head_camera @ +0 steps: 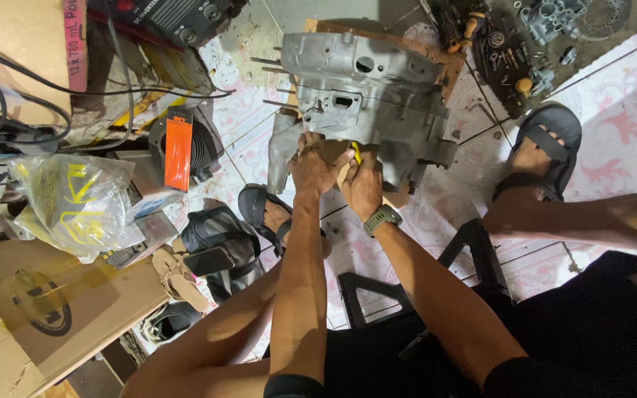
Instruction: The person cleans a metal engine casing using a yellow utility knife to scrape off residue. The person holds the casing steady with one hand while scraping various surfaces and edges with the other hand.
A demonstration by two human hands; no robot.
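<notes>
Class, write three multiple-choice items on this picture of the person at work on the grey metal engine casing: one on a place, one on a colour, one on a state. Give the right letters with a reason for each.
1. Where does the engine casing stand?
A. On a workbench
B. On the tiled floor
C. On the person's lap

2. What colour is the flat packet lying on the black finned part?
A. Orange
B. Green
C. White

3. How are the two hands placed?
A. Both rest on the knees
B. One is raised in the air
C. Both are at the lower edge of the casing

Answers:
1 B, as patterned tiles show all around the casing.
2 A, as the packet is bright orange against the dark fins.
3 C, as the left hand and right hand sit side by side against the casing, a small yellow thing between them.
</notes>
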